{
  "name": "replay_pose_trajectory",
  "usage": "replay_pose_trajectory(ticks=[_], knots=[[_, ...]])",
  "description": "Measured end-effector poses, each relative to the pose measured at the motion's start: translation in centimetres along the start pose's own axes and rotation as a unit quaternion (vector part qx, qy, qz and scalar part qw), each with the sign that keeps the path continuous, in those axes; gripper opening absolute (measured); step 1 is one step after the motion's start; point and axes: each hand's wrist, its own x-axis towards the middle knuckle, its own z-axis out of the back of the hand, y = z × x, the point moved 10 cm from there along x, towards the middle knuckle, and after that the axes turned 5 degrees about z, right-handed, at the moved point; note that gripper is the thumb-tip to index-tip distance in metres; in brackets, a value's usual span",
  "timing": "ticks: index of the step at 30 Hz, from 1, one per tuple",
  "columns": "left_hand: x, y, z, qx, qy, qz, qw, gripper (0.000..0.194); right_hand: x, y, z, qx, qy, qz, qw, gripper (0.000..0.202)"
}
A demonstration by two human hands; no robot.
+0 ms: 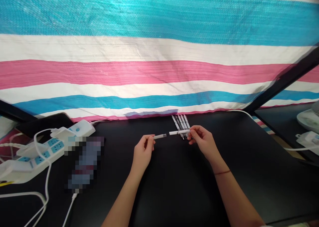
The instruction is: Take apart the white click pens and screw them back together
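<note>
My left hand (pixel 144 148) pinches the end of a slim whitish pen piece (pixel 159 136) with a greyish, darker part at its right end. Opposite it, a white pen barrel (pixel 174 132) is pinched at its far end by my right hand (pixel 200 140). Both pieces lie nearly in one line above the black desk, end to end; I cannot tell whether they touch. Just behind the barrel, several white pens (pixel 183 120) lie side by side on the desk, their near ends partly hidden by the barrel and my right hand.
A white power strip (pixel 56 146) with plugs and cables runs along the left of the black desk (pixel 174 187). Near it lies a blurred-out phone-like device (pixel 86 162) on a white charging cable (pixel 69 208). A striped sheet (pixel 159 70) hangs behind. White adapter (pixel 309 139) at right.
</note>
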Motion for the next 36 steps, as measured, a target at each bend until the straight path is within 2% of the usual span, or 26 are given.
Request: replay_pose_trajectory(ticks=[3, 8, 14, 19, 24, 30, 36], knots=[[0.3, 0.5, 0.6, -0.031, -0.018, 0.014, 0.999, 0.035, 0.2, 0.0, 1.1, 0.019, -0.04, 0.0, 0.999, 0.03], [0.7, 1.8, 0.8, -0.15, -0.028, 0.058, 0.987, 0.038, 0.3, -0.4, 2.3, 0.064, -0.087, -0.018, 0.994, 0.032], [0.6, 2.5, 0.6, -0.249, -0.026, 0.099, 0.963, 0.038, 0.2, -0.9, 2.3, 0.071, -0.098, -0.034, 0.992, 0.033], [0.6, 2.9, 0.6, -0.288, -0.031, 0.119, 0.95, 0.036, 0.2, -0.3, 1.9, 0.067, -0.092, -0.021, 0.993, 0.031], [0.6, 3.0, 0.5, -0.294, -0.03, 0.122, 0.948, 0.035, 0.3, -0.2, 1.6, 0.083, -0.076, -0.015, 0.994, 0.028], [0.6, 2.4, 0.9, -0.244, -0.042, 0.089, 0.965, 0.037, 0.4, -0.9, 1.8, 0.083, -0.071, -0.018, 0.994, 0.031], [1.0, 1.8, 1.5, -0.172, -0.038, 0.054, 0.983, 0.036, 0.4, -0.4, 2.1, 0.063, -0.079, 0.005, 0.995, 0.029]])
